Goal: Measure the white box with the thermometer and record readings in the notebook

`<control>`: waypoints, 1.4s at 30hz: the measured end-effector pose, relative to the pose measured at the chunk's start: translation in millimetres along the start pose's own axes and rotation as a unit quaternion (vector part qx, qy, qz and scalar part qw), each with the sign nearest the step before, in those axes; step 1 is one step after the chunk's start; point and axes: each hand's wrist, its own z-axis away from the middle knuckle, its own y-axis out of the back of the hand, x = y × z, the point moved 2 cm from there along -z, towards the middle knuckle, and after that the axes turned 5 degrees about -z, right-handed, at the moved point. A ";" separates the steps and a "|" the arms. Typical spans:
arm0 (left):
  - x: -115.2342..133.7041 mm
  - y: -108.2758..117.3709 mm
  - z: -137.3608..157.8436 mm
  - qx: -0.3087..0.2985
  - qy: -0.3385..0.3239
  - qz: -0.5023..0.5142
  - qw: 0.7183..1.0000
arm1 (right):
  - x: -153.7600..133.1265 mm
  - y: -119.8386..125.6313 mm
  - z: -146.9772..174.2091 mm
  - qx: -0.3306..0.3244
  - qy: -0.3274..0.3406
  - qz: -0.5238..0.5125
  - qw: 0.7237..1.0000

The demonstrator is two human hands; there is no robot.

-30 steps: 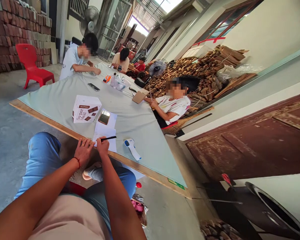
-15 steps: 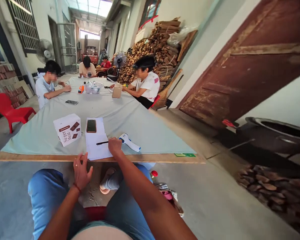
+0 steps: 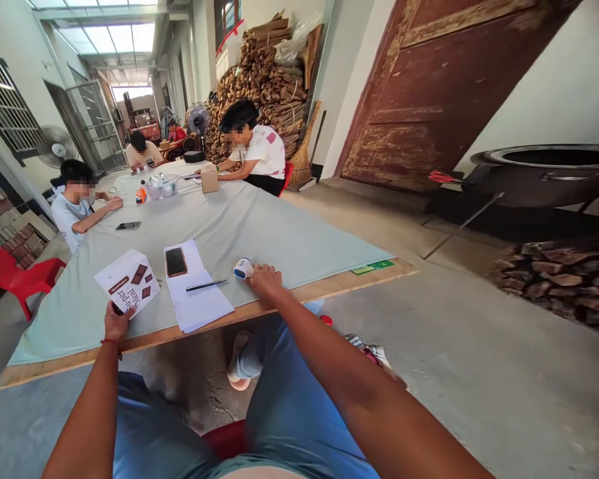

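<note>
Both hands grip: left hand (image 3: 116, 322) tilts the white cardboard box (image 3: 128, 281), right hand (image 3: 265, 279) closes on the white-blue thermometer gun (image 3: 243, 269); either could slip off the tabletop (image 3: 289, 233) edge

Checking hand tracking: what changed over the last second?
Right hand let go of the pen, now lying on the paper, and took the thermometer. Left hand moved from the table edge to grip the white box. Phone unmoved.

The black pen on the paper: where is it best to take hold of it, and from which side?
Probably at the middle of the pen, from above. It lies flat on the paper, nearly parallel to the table edge, so only its top and long sides are free. The right hand, now on the thermometer, is nearest; the phone lies clear of it.
</note>
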 end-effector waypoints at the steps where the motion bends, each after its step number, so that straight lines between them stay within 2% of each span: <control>1: 1.4 -0.4 0.2 -0.011 0.009 0.009 1.000 | 2.2 1.4 -1.5 -0.005 0.002 -0.009 1.000; 4: 3.8 -1.2 10.0 -0.029 0.022 0.032 0.999 | -9.0 -0.5 2.7 -0.004 0.009 -0.041 0.999; 7: 3.4 -0.6 25.4 -0.044 0.021 0.045 0.998 | -45.9 -16.5 25.9 -0.014 0.059 -0.155 0.986; 8: 3.0 -0.1 30.0 -0.047 0.021 0.046 0.998 | -62.5 -24.9 38.3 -0.038 0.088 -0.269 0.958; 10: 2.2 1.5 37.3 -0.049 0.022 0.045 0.998 | -96.8 -46.2 67.6 -0.148 0.093 -0.470 0.865; 12: 1.7 3.6 41.8 -0.048 0.020 0.041 0.998 | -128.8 -66.7 98.0 -0.239 0.071 -0.576 0.778; 13: 1.6 4.5 43.2 -0.049 0.018 0.039 0.998 | -142.3 -75.0 111.4 -0.261 0.063 -0.607 0.748; 15: 1.6 5.6 45.0 -0.051 0.012 0.037 0.998 | -163.1 -87.2 132.1 -0.279 0.051 -0.641 0.713; 17: 1.5 5.6 46.2 -0.055 0.005 0.038 0.998 | -175.5 -93.6 144.2 -0.276 0.044 -0.653 0.704; 20: 0.3 4.0 47.1 -0.061 -0.003 0.046 0.997 | -183.1 -96.6 151.2 -0.272 0.036 -0.650 0.708; 24: -2.2 2.7 47.8 -0.063 -0.008 0.057 0.996 | -183.7 -97.4 153.1 -0.271 0.008 -0.645 0.714; 29: -1.9 3.7 49.1 -0.060 -0.008 0.057 0.997 | -183.5 -98.6 154.6 -0.272 -0.009 -0.658 0.702; 38: 0.4 1.5 50.0 -0.082 0.003 0.077 0.994 | -185.0 -100.0 156.3 -0.265 -0.038 -0.649 0.712; 42: 0.9 1.2 49.0 -0.098 0.008 0.081 0.992 | -186.7 -96.2 154.9 -0.272 -0.044 -0.673 0.687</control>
